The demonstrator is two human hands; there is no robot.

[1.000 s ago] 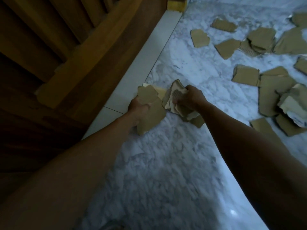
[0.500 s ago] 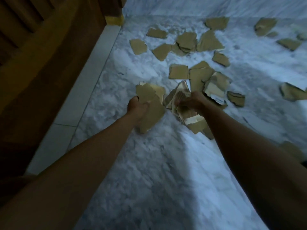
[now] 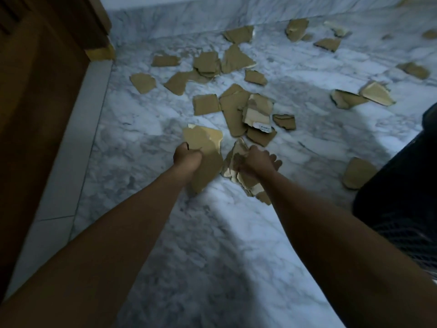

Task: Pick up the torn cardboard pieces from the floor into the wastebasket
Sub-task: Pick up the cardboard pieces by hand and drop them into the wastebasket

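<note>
My left hand (image 3: 186, 156) grips a large brown cardboard piece (image 3: 204, 152) held above the marble floor. Beside it, my right hand (image 3: 257, 162) clutches a bunch of torn cardboard pieces (image 3: 238, 178) that stick out below the fist. Several more torn pieces lie scattered on the floor ahead, with a cluster (image 3: 246, 114) just beyond my hands and others (image 3: 364, 97) farther right. A dark mesh wastebasket (image 3: 406, 209) shows at the right edge, partly cut off.
A wooden door or cabinet (image 3: 42, 102) with a pale floor sill (image 3: 71, 162) runs along the left. A marble step or skirting (image 3: 212, 15) bounds the far side. One cardboard piece (image 3: 357, 172) lies right next to the wastebasket.
The view has swung right, away from the wooden door. Both hands keep their cardboard and now sit over open floor, and the wastebasket has come into view at the right.
</note>
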